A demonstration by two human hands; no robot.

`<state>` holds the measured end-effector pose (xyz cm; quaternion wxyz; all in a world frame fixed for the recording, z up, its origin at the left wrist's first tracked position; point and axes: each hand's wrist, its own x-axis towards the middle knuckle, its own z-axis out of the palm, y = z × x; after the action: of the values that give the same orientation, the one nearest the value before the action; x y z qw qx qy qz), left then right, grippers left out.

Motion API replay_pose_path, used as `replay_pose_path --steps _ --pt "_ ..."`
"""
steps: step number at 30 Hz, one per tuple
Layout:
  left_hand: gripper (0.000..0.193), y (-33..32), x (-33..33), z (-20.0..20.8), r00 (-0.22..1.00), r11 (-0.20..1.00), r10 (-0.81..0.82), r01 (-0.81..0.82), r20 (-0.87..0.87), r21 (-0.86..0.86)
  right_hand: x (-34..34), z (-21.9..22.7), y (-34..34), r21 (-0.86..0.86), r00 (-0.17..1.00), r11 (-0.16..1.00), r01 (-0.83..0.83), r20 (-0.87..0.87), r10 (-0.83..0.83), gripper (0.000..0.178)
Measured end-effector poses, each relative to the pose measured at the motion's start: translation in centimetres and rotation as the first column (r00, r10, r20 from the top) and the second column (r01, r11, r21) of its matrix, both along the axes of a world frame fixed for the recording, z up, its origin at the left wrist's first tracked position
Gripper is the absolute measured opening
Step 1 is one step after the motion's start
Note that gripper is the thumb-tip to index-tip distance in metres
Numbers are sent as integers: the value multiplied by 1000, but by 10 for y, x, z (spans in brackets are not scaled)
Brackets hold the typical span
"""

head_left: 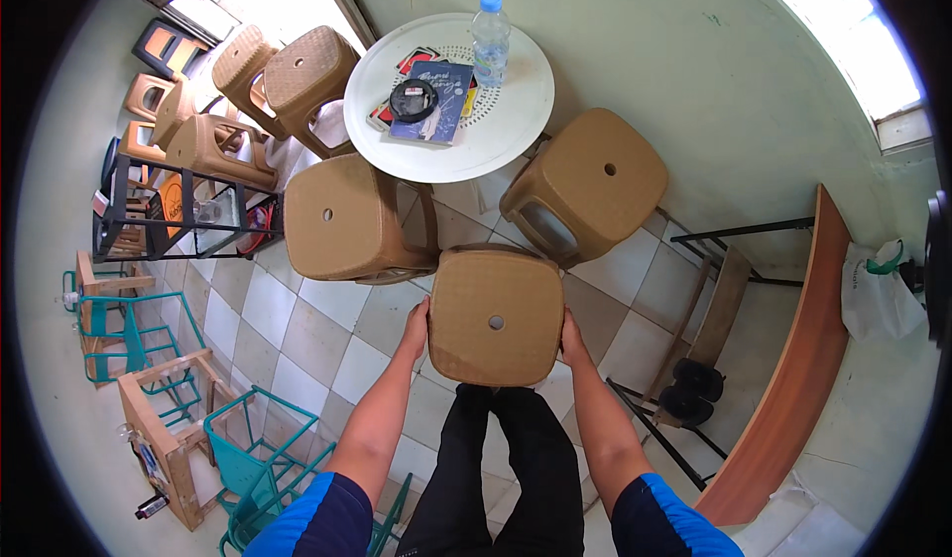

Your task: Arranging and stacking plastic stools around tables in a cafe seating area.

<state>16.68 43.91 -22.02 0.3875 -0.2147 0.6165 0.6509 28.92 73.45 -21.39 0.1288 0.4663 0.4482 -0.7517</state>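
A light-brown plastic stool with a woven-textured square seat and a small central hole is in front of my legs. My left hand is closed on its left edge. My right hand grips the opposite edge, its fingers partly hidden by the seat. Just beyond stand two similar stools, one to the left and one to the right. The held stool's legs are hidden under the seat, so I cannot tell whether they touch the floor.
A round white table bears a water bottle, a blue book, cards and a black round object. More stools, a black rack and teal metal frames line the left. A wooden-topped desk lies tipped at right, near black shoes.
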Motion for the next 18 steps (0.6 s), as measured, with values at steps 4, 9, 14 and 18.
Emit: replay_pose_path --steps 4,9,14,18 --pt "46 11 4 40 999 1000 -9 10 -38 11 19 17 6 -45 996 999 20 -91 -24 53" --pt "43 -6 25 86 999 1000 23 -23 -26 -2 34 79 -14 52 998 998 33 -48 -30 52" --pt "44 -15 39 170 999 999 27 -27 -25 27 44 180 -23 165 999 986 26 30 -31 48" --pt "44 -25 52 216 996 996 51 -46 -76 75 62 228 -29 209 997 975 75 -50 -66 42"
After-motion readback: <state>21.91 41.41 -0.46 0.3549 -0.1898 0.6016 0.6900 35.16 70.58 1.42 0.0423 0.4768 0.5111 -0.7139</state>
